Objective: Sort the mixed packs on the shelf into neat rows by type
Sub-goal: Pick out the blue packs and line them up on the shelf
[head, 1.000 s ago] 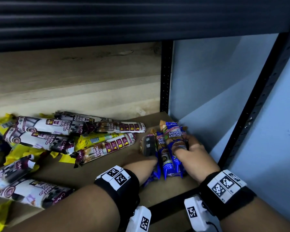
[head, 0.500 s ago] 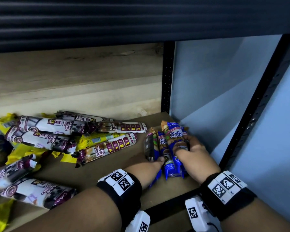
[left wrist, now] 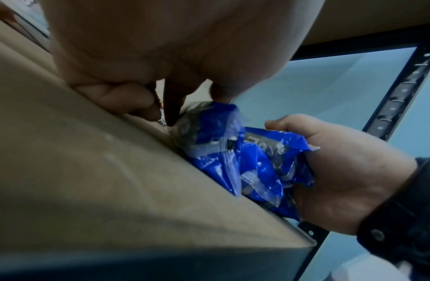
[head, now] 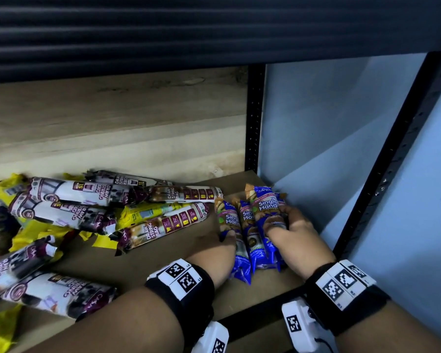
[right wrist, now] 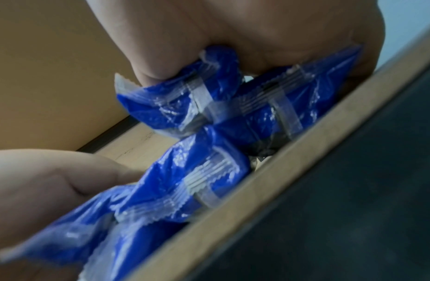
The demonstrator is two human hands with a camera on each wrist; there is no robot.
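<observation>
Three blue "Single Handle" packs (head: 248, 225) lie side by side, lengthwise, at the right end of the brown shelf board (head: 150, 266). My right hand (head: 278, 224) grips the rightmost blue pack (head: 265, 205) from above, fingers curled over its middle. My left hand (head: 225, 236) holds the leftmost blue pack (head: 229, 217) at its side, with the thumb on top in the left wrist view. The crimped blue pack ends (right wrist: 209, 114) fill the right wrist view, and the blue packs (left wrist: 233, 161) also show in the left wrist view.
A loose pile of white-and-purple "Draw String Bag" packs (head: 87, 197) and yellow packs (head: 143, 212) covers the left half of the shelf. A black rear post (head: 255, 118) and a front post (head: 382, 174) frame the right end. The dark upper shelf rim (head: 214, 34) hangs overhead.
The leftmost blue pack has turned label-up and moved closer to the other two under my left hand. My right hand keeps the same hold.
</observation>
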